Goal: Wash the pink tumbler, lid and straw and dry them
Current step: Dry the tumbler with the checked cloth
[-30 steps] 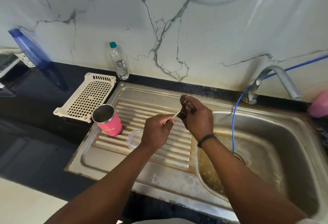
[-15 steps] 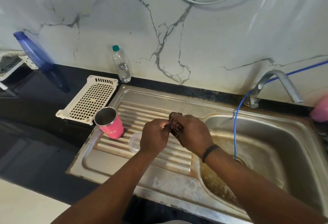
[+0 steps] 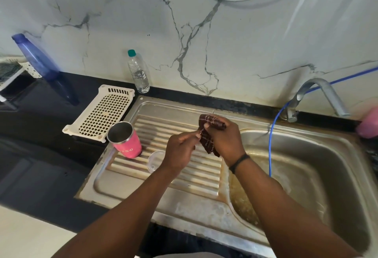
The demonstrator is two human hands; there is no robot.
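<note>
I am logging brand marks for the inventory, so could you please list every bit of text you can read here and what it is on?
"TSO": pale letters on the side of the pink tumbler; an earlier letter may be hidden round the curve, so the full word is uncertain.
Clear water bottle: it shows some faint marking, too small and blurred to read.
No other text is legible.

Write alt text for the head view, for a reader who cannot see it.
Over a steel sink's drainboard, the right hand grips a dark cloth while the left hand pinches something thin beside it. A pink tumbler and clear lid sit at left.
</note>
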